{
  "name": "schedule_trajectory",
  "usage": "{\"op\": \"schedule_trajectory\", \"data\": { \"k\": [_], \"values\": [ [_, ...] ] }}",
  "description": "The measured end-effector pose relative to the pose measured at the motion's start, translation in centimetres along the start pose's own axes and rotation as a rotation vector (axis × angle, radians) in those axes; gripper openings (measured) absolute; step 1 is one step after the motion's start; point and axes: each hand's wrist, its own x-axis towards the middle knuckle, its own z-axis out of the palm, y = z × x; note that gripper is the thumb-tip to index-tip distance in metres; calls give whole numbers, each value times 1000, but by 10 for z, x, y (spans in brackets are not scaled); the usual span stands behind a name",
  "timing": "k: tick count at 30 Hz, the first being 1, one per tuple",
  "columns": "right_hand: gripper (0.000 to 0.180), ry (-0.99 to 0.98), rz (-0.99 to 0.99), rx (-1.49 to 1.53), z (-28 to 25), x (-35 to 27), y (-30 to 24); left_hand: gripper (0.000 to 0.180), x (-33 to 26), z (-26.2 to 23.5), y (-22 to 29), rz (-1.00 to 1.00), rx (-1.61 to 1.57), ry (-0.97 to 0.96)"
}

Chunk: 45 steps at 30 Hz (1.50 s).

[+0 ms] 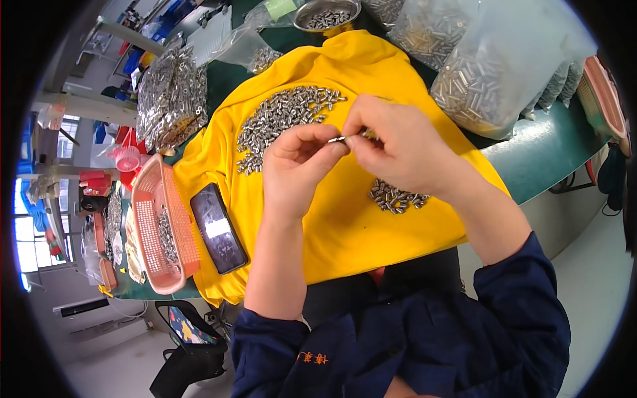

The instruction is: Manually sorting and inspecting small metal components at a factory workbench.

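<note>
My left hand [297,166] pinches a small shiny metal piece [337,139] between thumb and forefinger. From the other side my right hand [395,142] meets it, its fingertips closed at the piece's far end. The fingers cover most of it, so its exact kind does not show. Both hands are held above a yellow cloth [332,232]. Beyond my left hand lies a large heap of small metal cylinders [282,116]. A smaller pile of similar cylinders [396,197] rests on the cloth, just below my right hand.
Left of the cloth are a smartphone [217,229] and a pink basket [179,219] with metal parts. Clear bags of metal parts [174,99] stand at the far left, and more bags [474,79] at the far right. A metal bowl [326,16] sits at the back of the green table [531,166].
</note>
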Motion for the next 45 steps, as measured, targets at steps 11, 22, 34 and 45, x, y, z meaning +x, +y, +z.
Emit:
{"op": "schedule_trajectory", "data": {
  "k": [11,22,34,45],
  "values": [
    [7,189,76,44,-21,4,3,9,20,-14,9,-79,400,55],
    [6,297,-75,17,-7,5,13,31,186,-1,32,472,1040,101],
    [8,357,213,568,-4,11,28,13,78,-8,1,204,1495,-342],
    [11,193,322,612,3,10,34,11,88,-14,-26,270,1583,-279]
  ]
}}
